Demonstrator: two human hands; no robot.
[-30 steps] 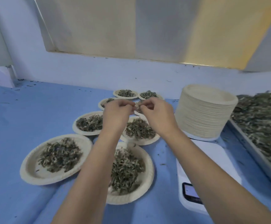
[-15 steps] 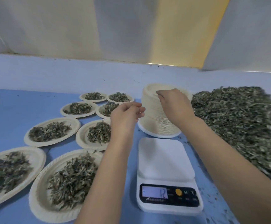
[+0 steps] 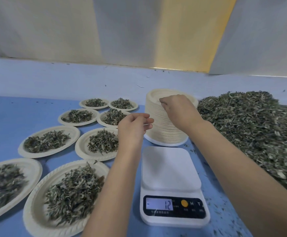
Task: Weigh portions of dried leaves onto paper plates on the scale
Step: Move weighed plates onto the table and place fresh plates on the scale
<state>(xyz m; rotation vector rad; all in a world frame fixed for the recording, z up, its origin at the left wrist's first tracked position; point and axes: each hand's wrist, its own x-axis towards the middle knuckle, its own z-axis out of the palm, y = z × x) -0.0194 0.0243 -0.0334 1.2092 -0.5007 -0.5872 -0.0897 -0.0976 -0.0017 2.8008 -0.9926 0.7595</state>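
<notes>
A tall stack of paper plates (image 3: 165,130) stands behind the white scale (image 3: 170,168). The scale's platform is bare and its display (image 3: 159,204) reads 12 with a minus sign. My right hand (image 3: 178,110) is on top of the stack, its curled fingertips pinching the top plate near the left rim. My left hand (image 3: 133,127) hovers by the stack's left side with fingers loosely curled and holds nothing. A big pile of dried leaves (image 3: 252,132) lies to the right.
Several paper plates filled with leaves (image 3: 103,142) cover the blue table (image 3: 10,120) to the left, the nearest one (image 3: 67,195) by my left forearm. A pale wall (image 3: 70,79) runs along the back. Leaf crumbs dot the table near the scale.
Both hands left the filled plates and moved right to the plate stack; the view swung right too. In the last half second the hands barely moved.
</notes>
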